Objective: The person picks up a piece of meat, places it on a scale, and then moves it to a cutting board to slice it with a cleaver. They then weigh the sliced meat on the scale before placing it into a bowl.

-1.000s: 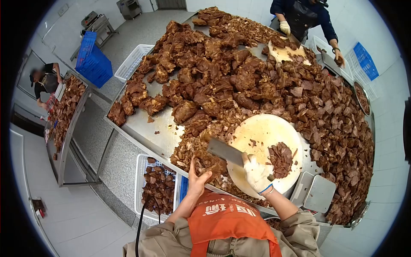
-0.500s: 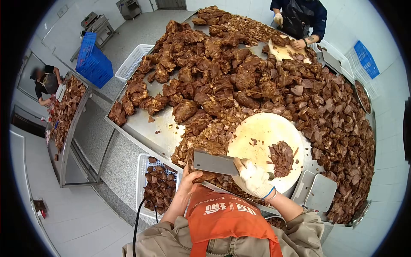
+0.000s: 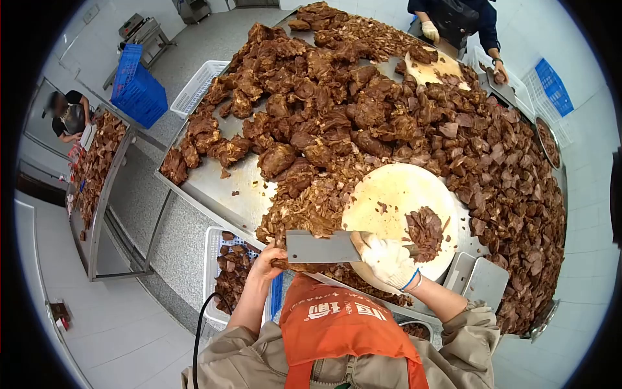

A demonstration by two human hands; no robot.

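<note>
Right hand, gloved: clenched on cleaver, lower centre. Left hand, bare: curled against meat scraps at the edge of the table; grip unclear. Chopping board: one small sliced heap. Whole chunks, upper centre: mostly uncut.

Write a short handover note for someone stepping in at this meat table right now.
Right hand, gloved: grips the cleaver, blade held flat over the edge of the table.
Left hand, bare: at the blade's tip by the shredded meat; grip unclear.
Cutting board: a small heap of chopped meat lies on it.
Crate below the edge: partly filled with pieces.
Left to do: big whole chunks cover much of the table.
</note>
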